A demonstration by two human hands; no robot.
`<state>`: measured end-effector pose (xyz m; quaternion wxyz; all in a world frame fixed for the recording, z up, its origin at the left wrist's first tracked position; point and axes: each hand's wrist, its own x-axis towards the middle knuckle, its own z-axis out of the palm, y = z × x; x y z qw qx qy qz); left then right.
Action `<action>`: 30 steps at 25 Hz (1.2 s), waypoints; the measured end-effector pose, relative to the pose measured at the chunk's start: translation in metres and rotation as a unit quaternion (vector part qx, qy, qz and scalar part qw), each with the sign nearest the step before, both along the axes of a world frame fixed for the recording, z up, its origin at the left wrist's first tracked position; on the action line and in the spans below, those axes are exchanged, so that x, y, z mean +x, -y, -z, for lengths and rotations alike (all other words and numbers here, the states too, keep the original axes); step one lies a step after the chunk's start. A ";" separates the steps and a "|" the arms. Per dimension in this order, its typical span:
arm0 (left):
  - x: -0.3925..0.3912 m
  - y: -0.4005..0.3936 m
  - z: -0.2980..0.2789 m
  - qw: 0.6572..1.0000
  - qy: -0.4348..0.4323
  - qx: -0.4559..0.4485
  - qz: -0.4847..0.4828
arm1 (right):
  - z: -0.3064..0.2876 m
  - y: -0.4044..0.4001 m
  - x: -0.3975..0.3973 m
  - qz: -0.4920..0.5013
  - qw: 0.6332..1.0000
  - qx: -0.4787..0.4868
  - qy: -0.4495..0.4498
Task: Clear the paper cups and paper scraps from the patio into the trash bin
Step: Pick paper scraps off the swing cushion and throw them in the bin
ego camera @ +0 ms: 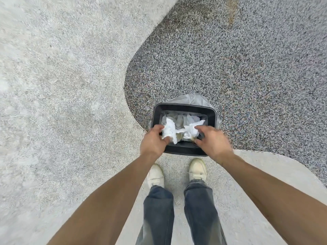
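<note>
A black trash bin with a grey liner stands on the patio just in front of my feet. Inside it lie paper cups and white scraps. My left hand pinches a crumpled white paper scrap over the bin's near left part. My right hand pinches a second crumpled scrap over the near right part. Both scraps hang above the bin's opening, almost touching each other.
Pale concrete paving covers the left and the strip under my shoes. A dark pebbled surface curves round behind and to the right of the bin. No loose litter shows on the ground in view.
</note>
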<state>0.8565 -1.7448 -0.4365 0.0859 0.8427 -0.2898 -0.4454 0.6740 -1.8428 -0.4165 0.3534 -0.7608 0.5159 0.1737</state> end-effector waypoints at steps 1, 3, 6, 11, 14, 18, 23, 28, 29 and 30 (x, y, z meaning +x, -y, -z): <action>0.003 -0.003 -0.007 1.000 -0.011 -0.002 -0.006 | -0.008 -0.001 0.000 -0.005 1.000 -0.004 0.000; 0.008 -0.009 -0.025 1.000 -0.015 -0.013 -0.010 | -0.029 -0.002 -0.001 -0.022 1.000 -0.015 -0.003; 0.018 -0.014 -0.071 0.999 -0.009 -0.033 -0.001 | -0.077 -0.003 0.003 -0.051 0.998 -0.031 -0.009; 0.046 -0.025 -0.205 0.992 0.026 -0.087 0.086 | -0.213 0.004 0.023 -0.119 0.987 -0.103 0.028; 0.065 -0.039 -0.301 0.974 0.089 -0.137 0.155 | -0.308 0.008 0.038 -0.160 0.970 -0.174 0.061; 0.079 -0.067 -0.403 0.945 0.195 -0.172 0.200 | -0.411 0.000 0.061 -0.204 0.940 -0.256 0.101; 0.074 -0.118 -0.492 0.914 0.320 -0.193 0.156 | -0.495 -0.022 0.083 -0.293 0.889 -0.318 0.152; 0.061 -0.195 -0.548 0.892 0.412 -0.182 0.037 | -0.548 -0.061 0.106 -0.395 0.833 -0.323 0.213; 0.057 -0.214 -0.555 0.889 0.424 -0.172 0.012 | -0.557 -0.071 0.114 -0.415 0.821 -0.320 0.224; 0.053 -0.232 -0.561 0.886 0.435 -0.162 -0.014 | -0.563 -0.082 0.122 -0.437 0.809 -0.316 0.236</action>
